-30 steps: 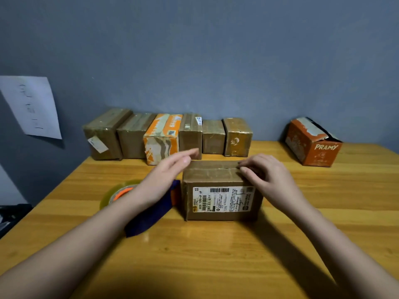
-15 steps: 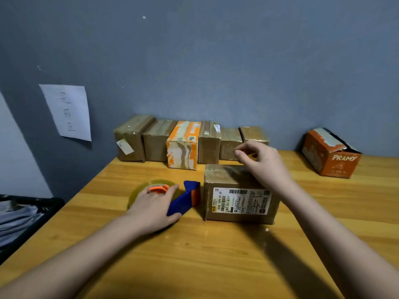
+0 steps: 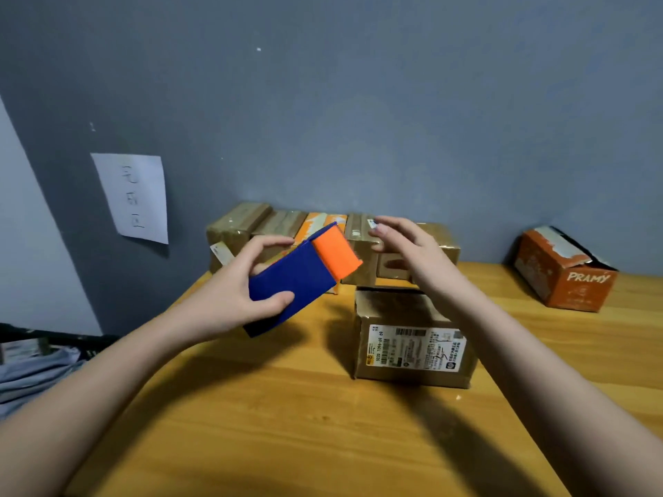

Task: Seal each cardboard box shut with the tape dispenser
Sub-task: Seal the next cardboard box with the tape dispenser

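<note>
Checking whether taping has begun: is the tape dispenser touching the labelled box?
Apart. The head view shows the tape dispenser gripped by the left hand, raised clear of the labelled box, with bare table between them.

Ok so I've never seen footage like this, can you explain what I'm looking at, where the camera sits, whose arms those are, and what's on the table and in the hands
The camera is worn on a person's head and looks forward and down, so the two bare arms reaching in from the bottom are that person's own. There is no machine here.

The left hand holds the tape dispenser, a blue and orange tool, lifted above the wooden table. The right hand is open and holds nothing; it hovers above a brown cardboard box with a printed shipping label on its front.

A row of boxes stands along the grey wall at the back. An orange box marked PRAMY sits apart at the far right, its top looking torn open. A sheet of paper is stuck to the wall on the left.
</note>
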